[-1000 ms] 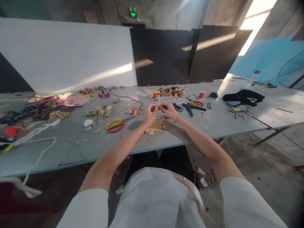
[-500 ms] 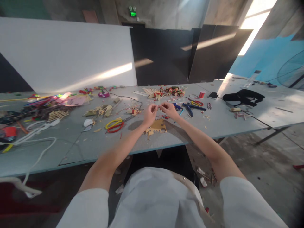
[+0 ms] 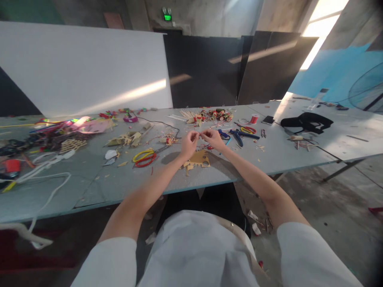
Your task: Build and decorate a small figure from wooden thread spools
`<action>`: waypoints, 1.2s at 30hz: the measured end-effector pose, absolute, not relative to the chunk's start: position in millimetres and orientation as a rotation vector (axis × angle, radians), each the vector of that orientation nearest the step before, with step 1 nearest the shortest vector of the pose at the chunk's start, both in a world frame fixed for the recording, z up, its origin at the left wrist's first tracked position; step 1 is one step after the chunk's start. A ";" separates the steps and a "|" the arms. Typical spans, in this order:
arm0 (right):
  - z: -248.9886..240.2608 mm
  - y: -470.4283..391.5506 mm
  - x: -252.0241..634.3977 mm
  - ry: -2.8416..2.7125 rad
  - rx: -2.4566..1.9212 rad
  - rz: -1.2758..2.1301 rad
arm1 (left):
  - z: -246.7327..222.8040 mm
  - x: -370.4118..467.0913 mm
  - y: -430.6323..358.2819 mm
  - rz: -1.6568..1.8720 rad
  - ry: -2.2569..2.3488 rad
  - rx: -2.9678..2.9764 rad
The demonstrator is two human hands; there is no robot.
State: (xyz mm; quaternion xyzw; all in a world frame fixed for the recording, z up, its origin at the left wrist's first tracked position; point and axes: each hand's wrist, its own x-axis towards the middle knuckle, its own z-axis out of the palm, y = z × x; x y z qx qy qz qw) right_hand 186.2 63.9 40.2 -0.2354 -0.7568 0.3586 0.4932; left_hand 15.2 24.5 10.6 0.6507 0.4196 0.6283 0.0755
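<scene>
My left hand (image 3: 189, 143) and my right hand (image 3: 212, 138) meet above the table, fingertips pinched close together. Something tiny sits between them, too small to make out. Below them lies a tan cut-out sheet (image 3: 199, 158) with a round hole and a jagged edge. Scissors (image 3: 146, 156) with one yellow and one red handle rest left of my left hand. A small red-banded roll (image 3: 168, 140) lies behind the scissors. Beside my right hand are dark blue pliers (image 3: 238, 137) and a thin blue stick (image 3: 225, 146).
Behind my hands is a heap of red-and-green rolls (image 3: 220, 114) and thin sticks. A red thread spool (image 3: 254, 118), a phone (image 3: 268, 120) and a black strap-like item (image 3: 306, 122) lie at right. White cables (image 3: 49, 165) and mixed craft scraps spread across the left.
Almost nothing differs. Both hands stay pinched together in the same place, with only slight finger movement.
</scene>
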 end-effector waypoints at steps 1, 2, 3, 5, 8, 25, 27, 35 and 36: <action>40.6 63.1 186.1 -1.836 -0.572 0.866 | 10.7 15.2 24.3 1.883 1.259 1.958; 40.9 62.4 186.1 -1.838 -0.570 0.862 | 10.8 15.3 24.1 1.882 1.257 1.962; 40.9 62.0 186.1 -1.841 -0.565 0.857 | 10.9 15.3 24.0 1.879 1.253 1.966; 40.3 62.2 185.9 -1.845 -0.552 0.852 | 11.0 15.4 23.8 1.873 1.245 1.971; 38.7 63.9 185.5 -1.845 -0.550 0.855 | 10.6 15.4 24.3 1.876 1.237 1.969; 40.6 58.9 185.6 -1.858 -0.601 0.776 | 15.5 17.8 17.2 1.826 1.253 1.928; 40.6 58.2 185.5 -1.858 -0.601 0.795 | 14.7 17.3 17.4 1.816 1.256 1.932; 37.7 59.8 184.8 -1.828 -0.601 0.807 | 13.3 16.0 18.0 1.761 1.266 2.030; 37.9 59.6 184.7 -1.826 -0.609 0.807 | 13.3 16.0 17.9 1.765 1.266 2.033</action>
